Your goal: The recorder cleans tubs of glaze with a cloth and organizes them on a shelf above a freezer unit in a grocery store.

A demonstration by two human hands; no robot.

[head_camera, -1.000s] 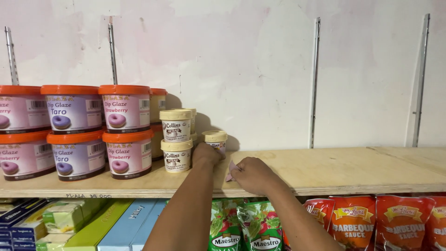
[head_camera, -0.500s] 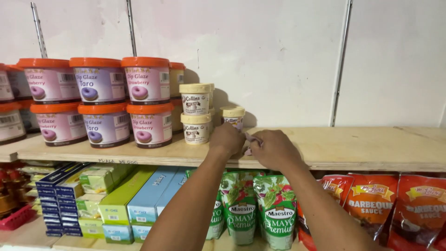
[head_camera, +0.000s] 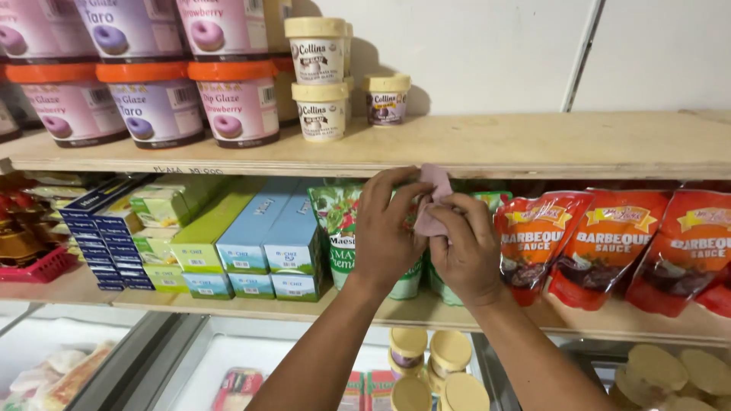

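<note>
Both hands meet just below the front edge of the upper wooden shelf (head_camera: 533, 148), gripping one small pink cloth (head_camera: 432, 199). The left hand (head_camera: 388, 228) pinches its near side; the right hand (head_camera: 466, 247) clenches the lower part, holding the fabric bunched between them. Beige-lidded tubs (head_camera: 318, 84) stand well above at the shelf's rear; green pouches (head_camera: 339, 221) sit behind the hands. Half a second ago the hands were at shelf level near the tubs; now they are lower.
</note>
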